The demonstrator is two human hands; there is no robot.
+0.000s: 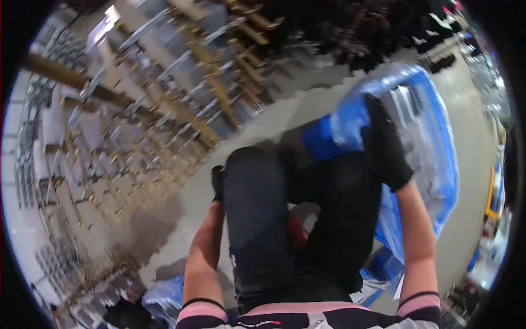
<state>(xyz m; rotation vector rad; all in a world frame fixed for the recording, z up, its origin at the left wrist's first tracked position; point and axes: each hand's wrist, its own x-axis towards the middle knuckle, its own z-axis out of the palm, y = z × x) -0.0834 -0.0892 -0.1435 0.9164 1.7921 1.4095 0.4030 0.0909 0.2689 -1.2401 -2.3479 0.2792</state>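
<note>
My right hand, in a black glove, reaches forward with its fingers stretched out. It is over the near-left side of a large blue container or bag wrapped in clear plastic; whether it touches is unclear. Pale grey contents and a white label with dark lines show through the plastic. My left hand, also gloved in black, is beside my left knee. Most of its fingers are hidden by the leg or blurred, and I see nothing in its grip.
Rows of wooden slats with metal clamps or fittings fill the left side. Dark, blurred bundles lie at the far side. Clear blue-tinted plastic lies at the lower left. A concrete floor runs between them. A yellow-edged object stands at the right rim.
</note>
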